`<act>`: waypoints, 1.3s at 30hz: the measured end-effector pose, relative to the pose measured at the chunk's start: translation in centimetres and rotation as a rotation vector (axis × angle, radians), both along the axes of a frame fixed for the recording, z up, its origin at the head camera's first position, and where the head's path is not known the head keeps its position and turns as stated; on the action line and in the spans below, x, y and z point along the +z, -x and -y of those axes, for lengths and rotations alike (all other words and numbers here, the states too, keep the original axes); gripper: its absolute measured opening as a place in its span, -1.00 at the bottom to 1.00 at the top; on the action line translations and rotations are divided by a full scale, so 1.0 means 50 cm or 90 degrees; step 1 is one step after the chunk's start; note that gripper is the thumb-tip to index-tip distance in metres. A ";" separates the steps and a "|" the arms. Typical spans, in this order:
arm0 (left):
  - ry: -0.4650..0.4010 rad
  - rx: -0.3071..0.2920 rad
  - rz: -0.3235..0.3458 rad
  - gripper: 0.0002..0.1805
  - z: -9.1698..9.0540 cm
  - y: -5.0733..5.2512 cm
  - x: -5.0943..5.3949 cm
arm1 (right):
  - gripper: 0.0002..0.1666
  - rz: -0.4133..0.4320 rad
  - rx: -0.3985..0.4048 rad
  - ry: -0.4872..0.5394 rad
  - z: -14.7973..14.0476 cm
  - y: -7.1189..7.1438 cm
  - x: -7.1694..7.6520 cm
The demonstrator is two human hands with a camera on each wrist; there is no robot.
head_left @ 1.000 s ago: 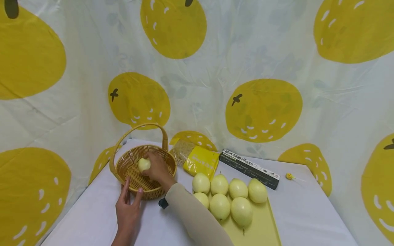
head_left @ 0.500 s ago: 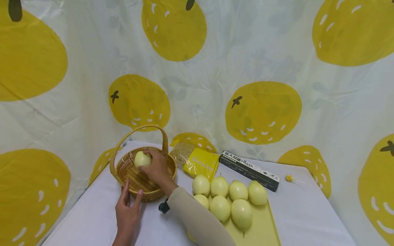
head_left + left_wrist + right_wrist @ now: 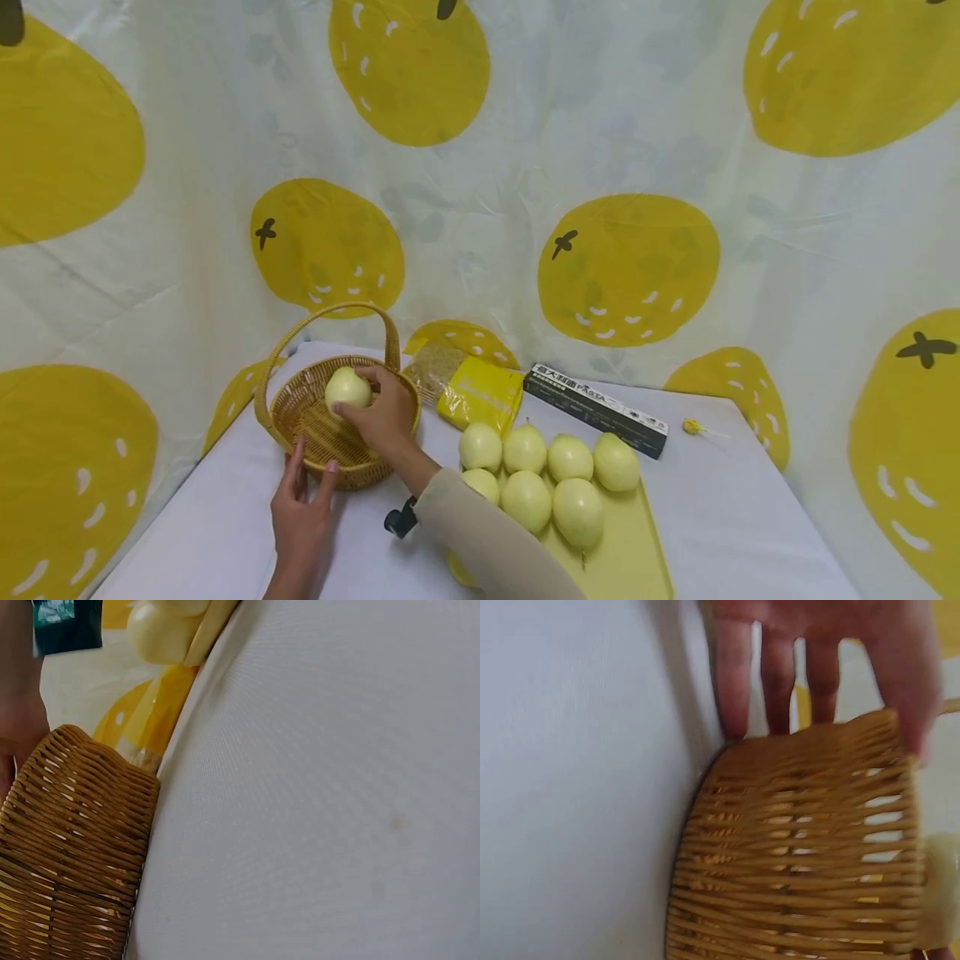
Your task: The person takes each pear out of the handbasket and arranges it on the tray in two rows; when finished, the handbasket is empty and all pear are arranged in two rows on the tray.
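Observation:
My right hand (image 3: pixel 387 417) grips a pale yellow pear (image 3: pixel 347 390) inside the wicker basket (image 3: pixel 281 429), thumb and fingers around its right side. In the right wrist view, the pear (image 3: pixel 939 892) shows just beyond the rim. My left hand (image 3: pixel 302 512) touches the basket's near side. Its fingers (image 3: pixel 778 682) lie straight against the woven wall, with the thumb near the rim. Part of my right hand (image 3: pixel 19 724) shows behind the basket (image 3: pixel 75 847) in the left wrist view. No other pear shows in the visible part of the basket.
Several pears (image 3: pixel 527 502) sit on a yellow tray (image 3: pixel 626 550) right of the basket, partly hidden by my right sleeve (image 3: pixel 487 533). Behind them lie a yellow packet (image 3: pixel 480 392) and a black pasta box (image 3: pixel 596 408). A small yellow flower-like piece (image 3: pixel 692 426) lies further right. The basket's handle (image 3: pixel 330 308) arches overhead.
The pear in my right hand has come slightly higher within the basket and shows more fully. My left hand stays at the basket's near side. The head view has shifted a little.

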State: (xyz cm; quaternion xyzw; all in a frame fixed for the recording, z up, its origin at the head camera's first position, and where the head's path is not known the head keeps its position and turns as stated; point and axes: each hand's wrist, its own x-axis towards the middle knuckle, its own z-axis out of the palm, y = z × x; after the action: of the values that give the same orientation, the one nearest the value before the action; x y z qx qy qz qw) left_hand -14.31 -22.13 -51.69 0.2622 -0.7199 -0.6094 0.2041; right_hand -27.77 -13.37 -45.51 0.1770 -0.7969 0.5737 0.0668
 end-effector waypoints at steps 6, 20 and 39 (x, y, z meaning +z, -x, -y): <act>0.010 0.005 -0.013 -0.12 0.002 0.001 0.004 | -0.31 0.009 0.024 0.052 -0.021 -0.028 0.022; -0.010 0.003 -0.004 -0.14 0.002 0.002 0.006 | -0.33 0.035 0.058 0.152 -0.083 -0.101 0.047; -0.009 0.000 -0.019 -0.16 0.000 -0.004 0.003 | -0.30 0.032 0.103 0.164 -0.192 -0.168 0.045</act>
State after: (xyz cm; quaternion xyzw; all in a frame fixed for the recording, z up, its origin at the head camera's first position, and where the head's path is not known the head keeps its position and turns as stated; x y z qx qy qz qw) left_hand -14.11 -22.14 -51.53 0.2545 -0.7124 -0.6183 0.2131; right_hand -19.38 -3.79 -43.28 0.2161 -0.7014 0.6788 0.0229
